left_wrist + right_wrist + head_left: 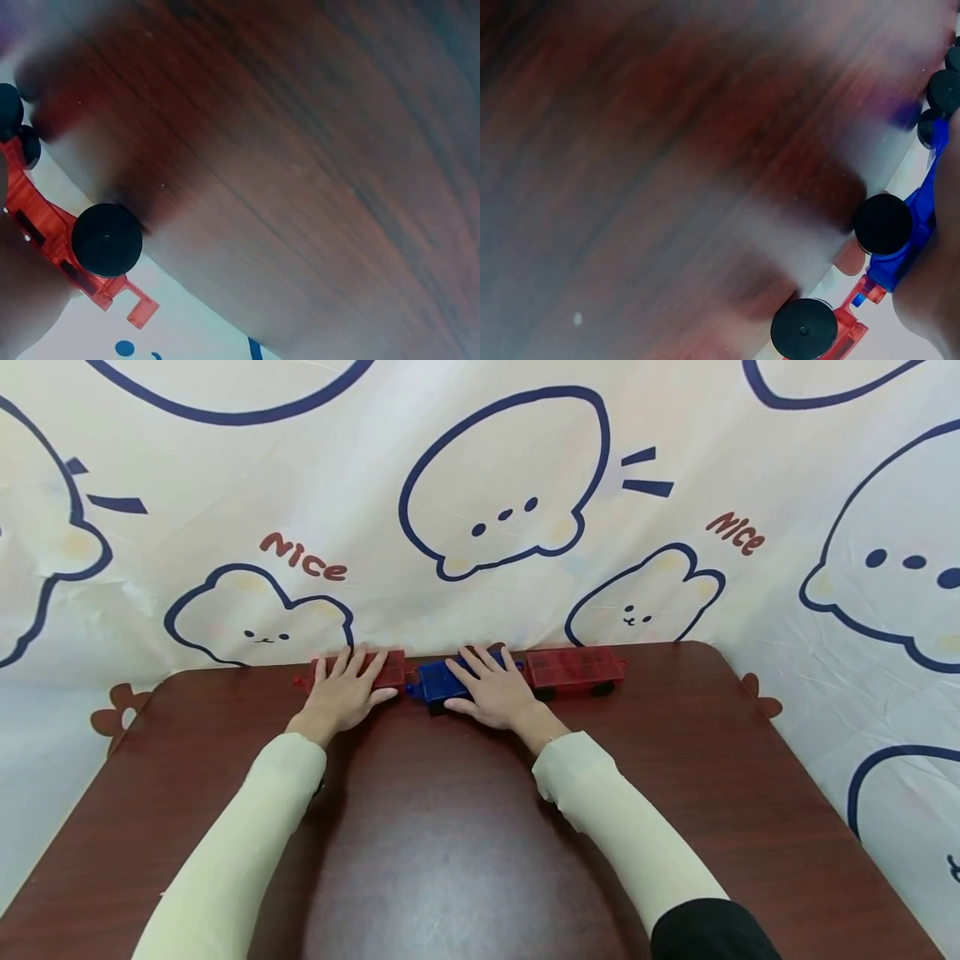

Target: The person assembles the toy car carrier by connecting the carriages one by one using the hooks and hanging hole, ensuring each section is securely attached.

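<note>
Three flat toy wagons with black wheels stand in a row at the far edge of the brown table [450, 827]. My left hand [347, 689] lies flat with straight fingers on the left red wagon [390, 670]. My right hand [491, 685] rests flat on the blue wagon [435, 683] in the middle. The right red wagon [573, 668] is free, just right of that hand. The left wrist view has the red wagon [45, 225] and one black wheel [106, 240] from below. In the right wrist view the blue wagon [911, 232] joins a red wagon [847, 326] at a hook.
A cream cloth [510, 510] printed with cartoon animals hangs right behind the table's far edge. The table's rounded corners [712, 652] lie close to the wagons. Cream sleeves [247, 835] cover both forearms.
</note>
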{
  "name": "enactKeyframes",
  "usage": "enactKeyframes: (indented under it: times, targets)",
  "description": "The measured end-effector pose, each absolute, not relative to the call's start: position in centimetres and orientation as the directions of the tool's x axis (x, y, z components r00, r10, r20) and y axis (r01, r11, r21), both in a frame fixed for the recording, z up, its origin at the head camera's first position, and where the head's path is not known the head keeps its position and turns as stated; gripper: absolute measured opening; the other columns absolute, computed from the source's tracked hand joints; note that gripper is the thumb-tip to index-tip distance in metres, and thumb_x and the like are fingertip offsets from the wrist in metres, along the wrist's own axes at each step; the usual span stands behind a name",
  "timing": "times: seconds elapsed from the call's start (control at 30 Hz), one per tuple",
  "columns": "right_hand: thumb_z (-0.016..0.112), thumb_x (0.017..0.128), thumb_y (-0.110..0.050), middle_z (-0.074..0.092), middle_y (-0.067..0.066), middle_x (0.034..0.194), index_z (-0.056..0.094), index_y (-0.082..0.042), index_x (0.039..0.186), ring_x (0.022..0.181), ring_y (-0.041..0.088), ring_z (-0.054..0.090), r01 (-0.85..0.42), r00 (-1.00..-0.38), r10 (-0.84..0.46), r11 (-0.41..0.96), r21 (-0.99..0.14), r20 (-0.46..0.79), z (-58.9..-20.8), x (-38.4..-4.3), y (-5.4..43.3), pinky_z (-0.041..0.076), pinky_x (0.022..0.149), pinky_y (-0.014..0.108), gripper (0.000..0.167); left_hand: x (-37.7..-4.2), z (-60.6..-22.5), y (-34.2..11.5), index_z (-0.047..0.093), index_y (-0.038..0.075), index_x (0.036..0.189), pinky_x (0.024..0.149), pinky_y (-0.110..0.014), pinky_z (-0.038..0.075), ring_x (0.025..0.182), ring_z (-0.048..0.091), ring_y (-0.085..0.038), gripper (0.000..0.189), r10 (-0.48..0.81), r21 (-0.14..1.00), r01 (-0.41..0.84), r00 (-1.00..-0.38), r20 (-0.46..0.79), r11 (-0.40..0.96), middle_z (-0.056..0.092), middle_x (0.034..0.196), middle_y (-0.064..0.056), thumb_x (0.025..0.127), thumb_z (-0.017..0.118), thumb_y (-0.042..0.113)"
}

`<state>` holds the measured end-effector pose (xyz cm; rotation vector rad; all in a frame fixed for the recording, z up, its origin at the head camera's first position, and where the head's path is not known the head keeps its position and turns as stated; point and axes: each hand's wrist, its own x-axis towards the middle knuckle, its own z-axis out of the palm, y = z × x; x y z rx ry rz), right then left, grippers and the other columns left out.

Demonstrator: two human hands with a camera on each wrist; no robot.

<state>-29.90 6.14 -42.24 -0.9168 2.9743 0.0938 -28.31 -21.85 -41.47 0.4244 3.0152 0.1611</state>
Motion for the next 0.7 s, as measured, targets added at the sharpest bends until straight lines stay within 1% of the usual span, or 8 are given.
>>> enactKeyframes:
  times: [0.2, 0.47, 0.7]
  targets:
    - [0.024, 0.102, -0.07, 0.008, 0.002, 0.171, 0.013, -0.029, 0.165, 0.156, 0.026, 0.002, -0.561, -0.828, -0.559, 0.826, 0.061, -0.044, -42.5, -30.0, 6.2, 0.002, 0.122, 0.058, 0.076, -28.3, -41.6, -22.0, 0.012, 0.013, 0.164, 0.113, -0.073, -0.004, 0.151, 0.0, -0.05, 0.078, 0.292, 0.141, 0.282, -0.955, -0.058, 0.949, 0.007, 0.167, -0.025, 0.105, 0.037, 0.058]
    - [0.023, 0.102, -0.071, 0.007, 0.001, 0.171, 0.012, -0.029, 0.165, 0.156, 0.025, 0.001, -0.561, -0.828, -0.559, 0.827, 0.04, -0.049, -42.5, -30.2, 5.8, 0.001, 0.122, 0.057, 0.076, -27.8, -41.2, -22.7, 0.011, 0.013, 0.164, 0.113, -0.073, -0.003, 0.151, 0.0, -0.049, 0.079, 0.288, 0.16, 0.278, -0.956, -0.047, 0.947, 0.006, 0.167, -0.024, 0.105, 0.037, 0.059]
    - [0.024, 0.101, -0.071, 0.008, 0.002, 0.171, 0.012, -0.03, 0.165, 0.156, 0.026, 0.002, -0.54, -0.841, -0.538, 0.84, 0.049, -0.057, -42.3, -30.1, 5.7, 0.002, 0.122, 0.057, 0.077, -27.4, -41.1, -23.0, 0.01, 0.014, 0.164, 0.114, -0.072, -0.002, 0.152, 0.0, -0.048, 0.08, 0.306, 0.213, 0.294, -0.952, -0.024, 0.932, 0.007, 0.167, -0.024, 0.104, 0.037, 0.06]
